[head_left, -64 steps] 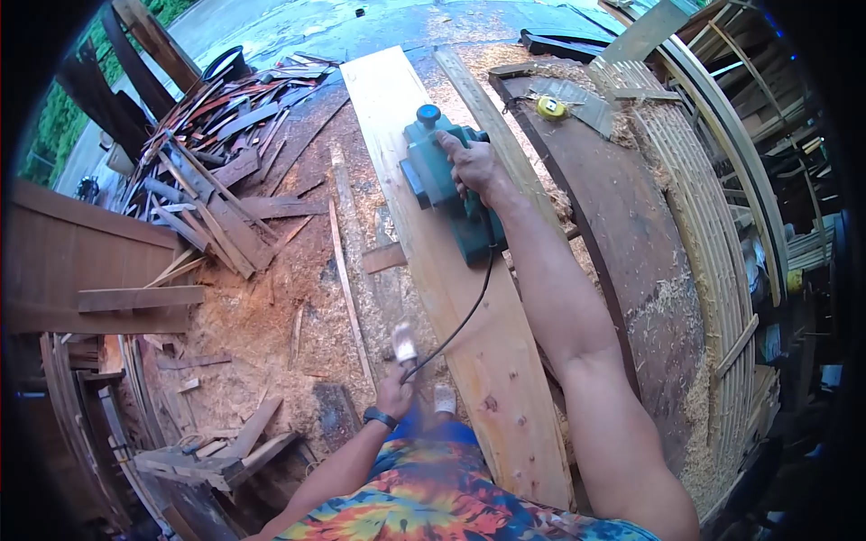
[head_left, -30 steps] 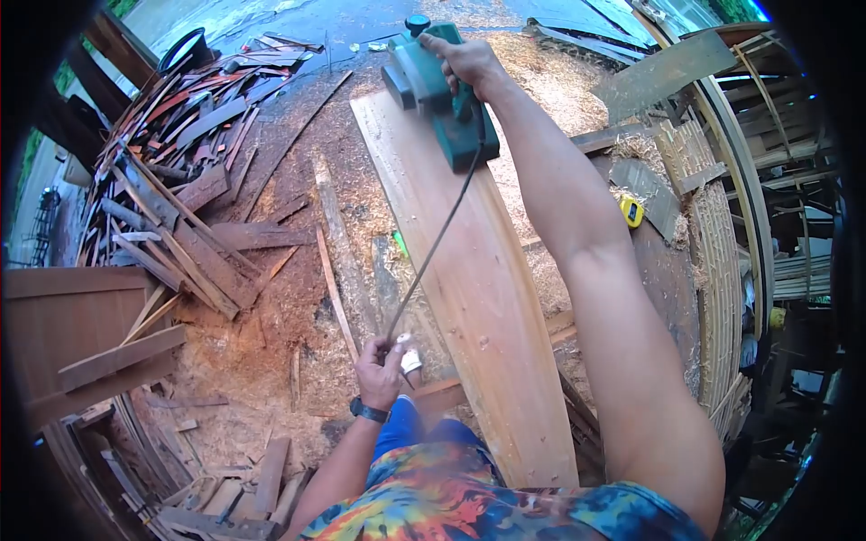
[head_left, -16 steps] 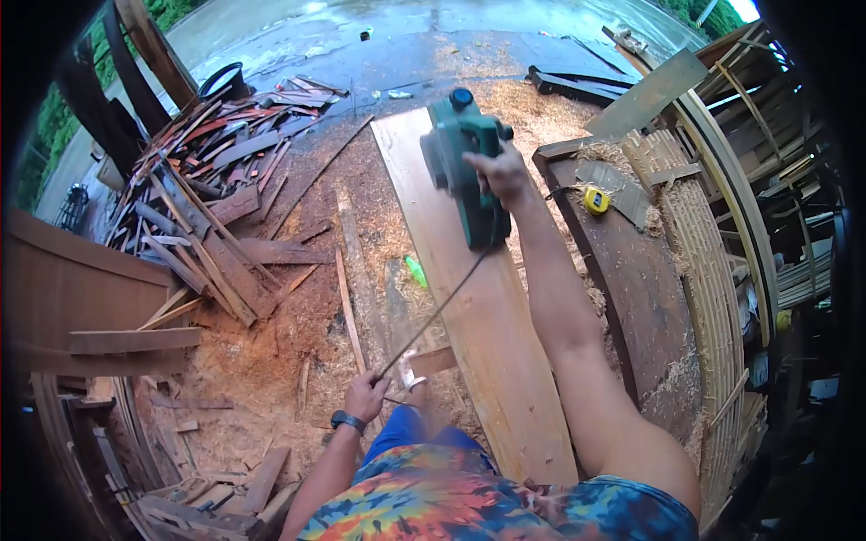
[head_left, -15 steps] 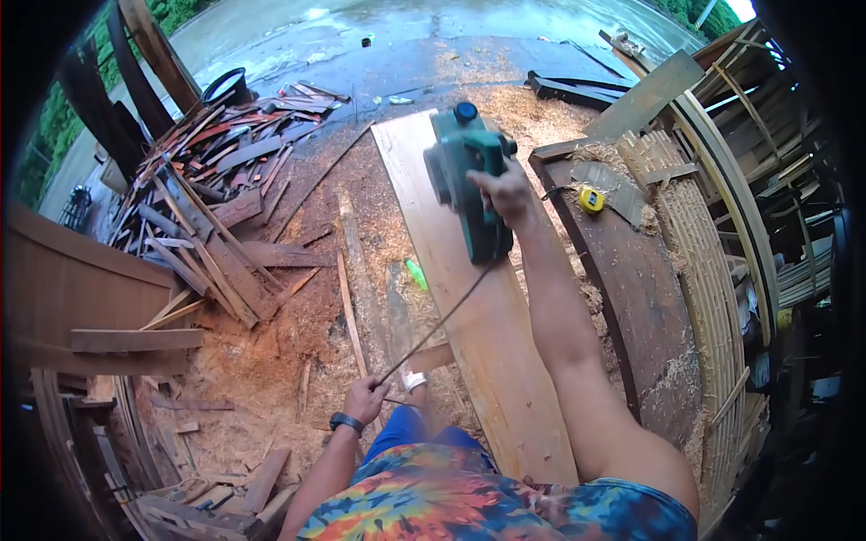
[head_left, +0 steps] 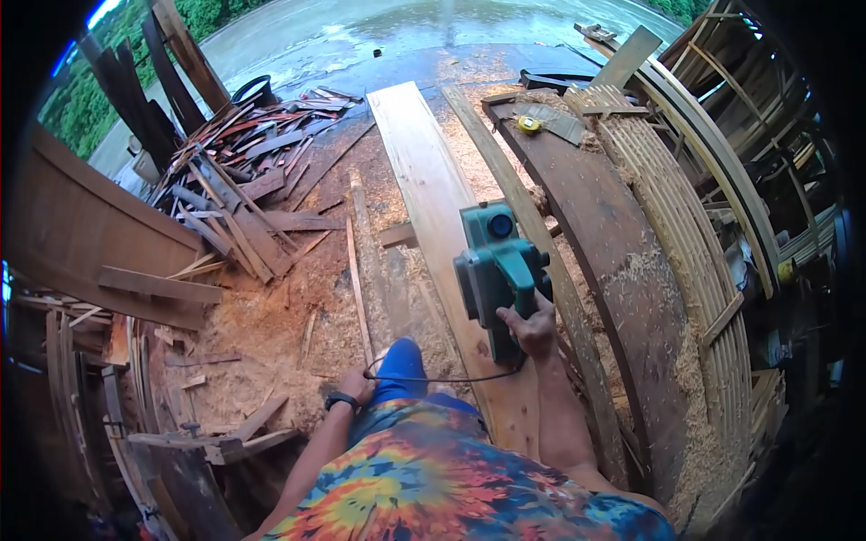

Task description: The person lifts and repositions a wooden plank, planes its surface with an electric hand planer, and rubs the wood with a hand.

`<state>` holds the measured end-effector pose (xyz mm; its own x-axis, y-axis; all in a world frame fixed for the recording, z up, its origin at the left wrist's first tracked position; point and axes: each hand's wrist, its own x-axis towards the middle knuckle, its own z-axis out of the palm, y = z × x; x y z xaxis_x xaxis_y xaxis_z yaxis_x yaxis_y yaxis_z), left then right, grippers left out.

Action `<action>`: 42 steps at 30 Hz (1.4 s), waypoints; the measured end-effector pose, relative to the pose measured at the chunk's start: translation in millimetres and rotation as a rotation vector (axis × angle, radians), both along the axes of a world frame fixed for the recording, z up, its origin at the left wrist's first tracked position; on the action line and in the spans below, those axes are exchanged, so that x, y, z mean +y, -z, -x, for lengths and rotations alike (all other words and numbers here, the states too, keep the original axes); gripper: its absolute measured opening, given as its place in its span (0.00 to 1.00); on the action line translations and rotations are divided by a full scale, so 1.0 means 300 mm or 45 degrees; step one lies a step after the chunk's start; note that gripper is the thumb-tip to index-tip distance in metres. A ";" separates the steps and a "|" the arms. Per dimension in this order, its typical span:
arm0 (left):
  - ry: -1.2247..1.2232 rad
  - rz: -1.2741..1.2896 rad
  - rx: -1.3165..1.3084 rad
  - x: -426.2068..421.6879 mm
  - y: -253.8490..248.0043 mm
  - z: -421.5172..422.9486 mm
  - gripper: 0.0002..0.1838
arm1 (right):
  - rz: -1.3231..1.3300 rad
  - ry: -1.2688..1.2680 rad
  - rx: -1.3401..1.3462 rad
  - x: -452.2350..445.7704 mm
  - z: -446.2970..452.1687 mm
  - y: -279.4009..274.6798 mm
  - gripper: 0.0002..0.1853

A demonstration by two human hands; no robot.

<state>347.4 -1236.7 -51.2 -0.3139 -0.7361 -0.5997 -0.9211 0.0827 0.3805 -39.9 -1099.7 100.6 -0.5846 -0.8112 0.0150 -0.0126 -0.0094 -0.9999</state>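
My right hand (head_left: 534, 326) is wrapped round the rear handle of a green electric planer (head_left: 480, 284). The planer sits on a long pale wooden board (head_left: 424, 167), at the part nearer my body. From its back end a dark power cord (head_left: 442, 380) loops across to my left hand (head_left: 358, 386), beside my left knee. My left fingers are closed on the cord, though partly hidden. A dark watch is on that wrist.
A narrower plank (head_left: 505, 171) runs along the board's right side. Farther right, a yellow tape measure (head_left: 529, 124) lies on a wide brown panel (head_left: 600, 225) beside stacked slats (head_left: 672, 207). Scrap wood (head_left: 271, 144) is heaped at the left. Shavings cover the ground.
The planer and my right hand have come back along the board toward my body. The cord, straighter before, now sags in a loop. The camera view has shifted too.
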 end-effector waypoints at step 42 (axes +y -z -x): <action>0.235 -0.099 0.173 2.160 0.111 -0.913 0.13 | -0.424 0.142 -0.733 2.517 -1.018 -0.038 0.34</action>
<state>621.3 -588.7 -84.4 -0.5204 -0.6121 -0.5954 -0.8329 0.2102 0.5119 265.5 -344.6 112.0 -0.5049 -0.6530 -0.5645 0.5402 0.2711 -0.7967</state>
